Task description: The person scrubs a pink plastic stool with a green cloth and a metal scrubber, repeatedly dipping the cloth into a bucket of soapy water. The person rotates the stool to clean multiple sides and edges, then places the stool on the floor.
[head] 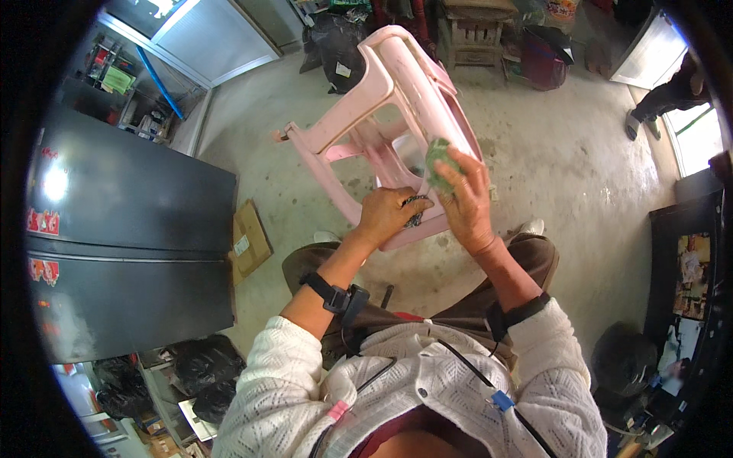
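A pink plastic stool (412,86) lies tipped before my knees, its legs and openings turned toward me. My right hand (472,203) presses a green scouring pad (441,163) against the stool's right side. Between the thumb and fingers of my left hand (386,212) is a dark, shiny scourer (414,210), probably of wire mesh. That hand rests at the stool's near edge, and its palm side is hidden. Pale marks show on the pink plastic.
A dark refrigerator (131,217) stands at left, with a flattened cardboard box (251,243) beside it. Black plastic bags (341,54), a wooden stool (475,28) and a maroon bucket (544,63) are at the back. Another person's legs (658,106) show by the right doorway.
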`<move>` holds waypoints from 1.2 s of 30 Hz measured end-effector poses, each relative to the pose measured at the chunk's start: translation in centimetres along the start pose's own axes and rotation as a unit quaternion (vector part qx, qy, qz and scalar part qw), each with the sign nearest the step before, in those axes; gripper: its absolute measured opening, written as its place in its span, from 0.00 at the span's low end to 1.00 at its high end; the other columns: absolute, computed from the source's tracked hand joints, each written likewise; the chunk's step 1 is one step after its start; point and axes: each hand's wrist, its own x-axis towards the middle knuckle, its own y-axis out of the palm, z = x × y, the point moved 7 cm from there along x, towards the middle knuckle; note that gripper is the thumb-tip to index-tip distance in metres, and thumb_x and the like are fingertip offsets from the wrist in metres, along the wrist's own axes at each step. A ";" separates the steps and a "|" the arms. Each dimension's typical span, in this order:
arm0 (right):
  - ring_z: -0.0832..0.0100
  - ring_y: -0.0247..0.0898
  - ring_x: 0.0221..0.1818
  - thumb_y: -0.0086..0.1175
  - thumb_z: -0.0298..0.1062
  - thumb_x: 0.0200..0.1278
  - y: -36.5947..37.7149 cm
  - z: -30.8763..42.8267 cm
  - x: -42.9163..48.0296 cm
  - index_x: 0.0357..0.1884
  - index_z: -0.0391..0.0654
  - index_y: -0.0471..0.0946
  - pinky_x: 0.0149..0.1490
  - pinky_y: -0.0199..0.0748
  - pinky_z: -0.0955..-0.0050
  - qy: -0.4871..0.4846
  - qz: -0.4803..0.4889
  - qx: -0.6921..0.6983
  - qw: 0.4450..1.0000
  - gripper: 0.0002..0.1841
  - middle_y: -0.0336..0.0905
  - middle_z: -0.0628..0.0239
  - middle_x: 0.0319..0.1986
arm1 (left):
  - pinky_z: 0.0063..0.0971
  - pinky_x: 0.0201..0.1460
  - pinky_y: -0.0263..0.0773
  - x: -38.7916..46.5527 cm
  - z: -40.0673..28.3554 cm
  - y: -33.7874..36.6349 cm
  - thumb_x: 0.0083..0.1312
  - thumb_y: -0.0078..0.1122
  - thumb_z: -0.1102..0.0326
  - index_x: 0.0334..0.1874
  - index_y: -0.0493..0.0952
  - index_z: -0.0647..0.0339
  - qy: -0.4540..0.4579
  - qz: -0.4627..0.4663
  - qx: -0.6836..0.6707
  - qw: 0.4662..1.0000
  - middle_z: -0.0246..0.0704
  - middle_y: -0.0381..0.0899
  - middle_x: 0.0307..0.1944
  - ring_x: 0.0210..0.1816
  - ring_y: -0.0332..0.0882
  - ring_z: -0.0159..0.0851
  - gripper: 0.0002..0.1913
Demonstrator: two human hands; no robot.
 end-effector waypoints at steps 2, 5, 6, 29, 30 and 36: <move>0.56 0.65 0.59 0.62 0.17 0.44 -1.8 -0.6 1.2 0.53 0.47 0.76 0.62 0.66 0.62 0.033 -0.059 0.040 0.997 0.28 0.69 0.58 0.57 | 0.36 0.27 0.69 0.3 -0.1 0.3 0.59 0.63 0.45 0.27 0.82 0.58 -0.044 0.025 -0.072 0.996 0.38 0.77 0.18 0.23 0.78 0.44 0.20; 0.68 0.66 0.58 0.55 0.23 0.63 -4.9 -1.8 3.1 0.58 0.43 0.73 0.60 0.65 0.72 0.098 -0.106 0.112 0.983 0.20 0.72 0.63 0.56 | 0.32 0.24 0.65 0.6 -1.1 0.5 0.60 0.65 0.50 0.24 0.80 0.62 -0.035 0.028 -0.171 0.984 0.38 0.74 0.16 0.18 0.71 0.40 0.20; 0.71 0.68 0.54 0.55 0.26 0.65 -5.2 -3.6 2.8 0.57 0.41 0.73 0.60 0.65 0.73 0.223 -0.130 0.260 0.931 0.18 0.72 0.63 0.53 | 0.31 0.24 0.64 0.7 -1.2 0.6 0.60 0.65 0.51 0.24 0.80 0.63 -0.035 0.025 -0.193 0.980 0.38 0.73 0.15 0.18 0.69 0.38 0.19; 0.77 0.69 0.46 0.53 0.33 0.67 -8.2 -3.5 3.3 0.55 0.43 0.77 0.53 0.67 0.78 0.270 -0.080 0.167 0.945 0.16 0.77 0.68 0.44 | 0.24 0.21 0.61 -1.6 -6.2 1.1 0.62 0.67 0.61 0.27 0.78 0.68 0.042 -0.018 -0.299 0.953 0.30 0.68 0.14 0.21 0.62 0.21 0.15; 0.77 0.69 0.46 0.53 0.33 0.67 -8.4 -3.5 3.2 0.55 0.43 0.77 0.53 0.67 0.78 0.281 -0.083 0.167 0.941 0.16 0.77 0.68 0.44 | 0.24 0.22 0.61 -1.4 -6.6 1.1 0.62 0.67 0.60 0.26 0.78 0.68 0.068 -0.026 -0.297 0.952 0.29 0.67 0.14 0.21 0.62 0.21 0.16; 0.75 0.70 0.45 0.52 0.36 0.66 -8.4 -4.2 0.9 0.54 0.42 0.78 0.52 0.68 0.76 0.333 -0.035 0.030 0.942 0.16 0.77 0.67 0.43 | 0.27 0.22 0.62 0.5 -6.1 3.3 0.64 0.63 0.56 0.26 0.77 0.69 0.064 0.028 -0.289 0.955 0.33 0.67 0.14 0.21 0.62 0.22 0.19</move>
